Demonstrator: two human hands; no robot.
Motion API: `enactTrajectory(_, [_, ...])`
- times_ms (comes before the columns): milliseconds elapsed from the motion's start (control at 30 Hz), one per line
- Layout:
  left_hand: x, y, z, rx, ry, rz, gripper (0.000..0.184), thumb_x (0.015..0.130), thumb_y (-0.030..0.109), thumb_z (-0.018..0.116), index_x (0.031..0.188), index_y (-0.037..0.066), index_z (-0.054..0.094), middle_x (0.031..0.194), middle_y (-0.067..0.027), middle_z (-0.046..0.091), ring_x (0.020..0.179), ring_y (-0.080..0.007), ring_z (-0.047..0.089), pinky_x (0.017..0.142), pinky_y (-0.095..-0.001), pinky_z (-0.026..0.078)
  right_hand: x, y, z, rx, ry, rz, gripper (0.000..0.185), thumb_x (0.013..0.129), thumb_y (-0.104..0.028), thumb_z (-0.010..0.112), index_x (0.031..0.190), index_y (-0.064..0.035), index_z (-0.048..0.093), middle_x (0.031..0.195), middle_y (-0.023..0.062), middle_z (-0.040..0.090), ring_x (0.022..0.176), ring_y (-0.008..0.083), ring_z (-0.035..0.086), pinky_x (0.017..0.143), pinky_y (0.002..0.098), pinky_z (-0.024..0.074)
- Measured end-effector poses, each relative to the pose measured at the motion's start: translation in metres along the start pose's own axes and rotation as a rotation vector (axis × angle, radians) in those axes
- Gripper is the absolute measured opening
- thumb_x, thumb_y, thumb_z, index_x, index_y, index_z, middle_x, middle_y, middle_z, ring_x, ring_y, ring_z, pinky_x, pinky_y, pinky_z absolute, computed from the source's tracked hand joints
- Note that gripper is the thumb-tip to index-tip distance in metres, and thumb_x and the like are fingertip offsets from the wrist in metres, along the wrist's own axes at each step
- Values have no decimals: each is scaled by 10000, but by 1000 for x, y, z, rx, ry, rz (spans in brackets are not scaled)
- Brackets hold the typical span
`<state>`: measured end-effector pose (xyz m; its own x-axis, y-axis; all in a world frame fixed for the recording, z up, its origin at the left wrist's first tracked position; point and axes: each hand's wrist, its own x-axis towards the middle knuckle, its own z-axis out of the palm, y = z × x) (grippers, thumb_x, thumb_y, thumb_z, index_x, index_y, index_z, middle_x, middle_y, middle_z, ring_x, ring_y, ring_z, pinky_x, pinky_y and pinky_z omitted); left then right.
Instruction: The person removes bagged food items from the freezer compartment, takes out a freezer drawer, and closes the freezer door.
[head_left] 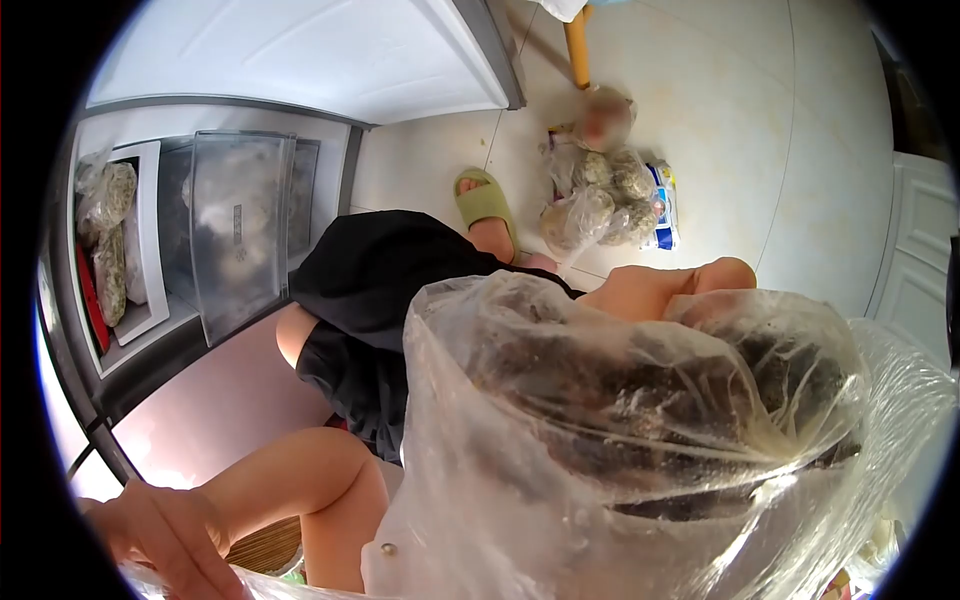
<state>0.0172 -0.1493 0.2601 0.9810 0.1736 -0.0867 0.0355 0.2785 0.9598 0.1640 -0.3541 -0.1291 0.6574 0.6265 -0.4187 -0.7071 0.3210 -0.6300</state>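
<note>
A large clear plastic bag (500,510) with dark brown, lumpy contents (680,400) fills the lower right, close to me. At the lower left, my left hand (165,540) has its fingers closed over the stretched edge of this bag. My right hand (715,295) bends in at the bag's upper side. Its fingers are hidden behind the cloudy, creased plastic, so their grip does not show. What exactly the dark contents are cannot be made out.
To the left an open freezer has a white-framed drawer (140,250) with bagged food and a clear drawer front (240,230). Its door (300,50) swings out above. Several bagged foods (590,195) lie on the tiled floor (730,130) past my green slipper (485,203).
</note>
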Motion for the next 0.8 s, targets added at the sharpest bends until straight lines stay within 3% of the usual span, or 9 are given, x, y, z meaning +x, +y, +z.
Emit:
enactTrajectory(67, [2, 1, -4, 8, -43, -36, 546, 950, 242, 442, 1455, 321, 249, 1444, -168, 348, 517, -299, 631, 420, -377, 559, 0, -1, 0, -1, -3, 1, 444, 883, -284, 481, 1247, -31, 505, 1204, 100, 574, 1106, 232, 540, 954, 371, 433])
enactTrajectory(500, [22, -41, -16, 116, -17, 9, 725, 810, 170, 615, 1441, 203, 259, 1279, -158, 470, 568, -218, 629, 500, -310, 502, 6, -7, 1, 29, -44, 16, 431, 897, -283, 457, 1236, -24, 517, 1193, 102, 582, 1094, 231, 548, 943, 372, 443])
enactTrajectory(800, [58, -67, 13, 379, 31, -34, 858, 713, 120, 734, 1432, 121, 266, 1164, -151, 555, 602, -161, 629, 555, -264, 462, 22, -18, 20, 153, -226, 74, 424, 907, -283, 440, 1228, -19, 525, 1185, 104, 587, 1086, 230, 554, 935, 373, 449])
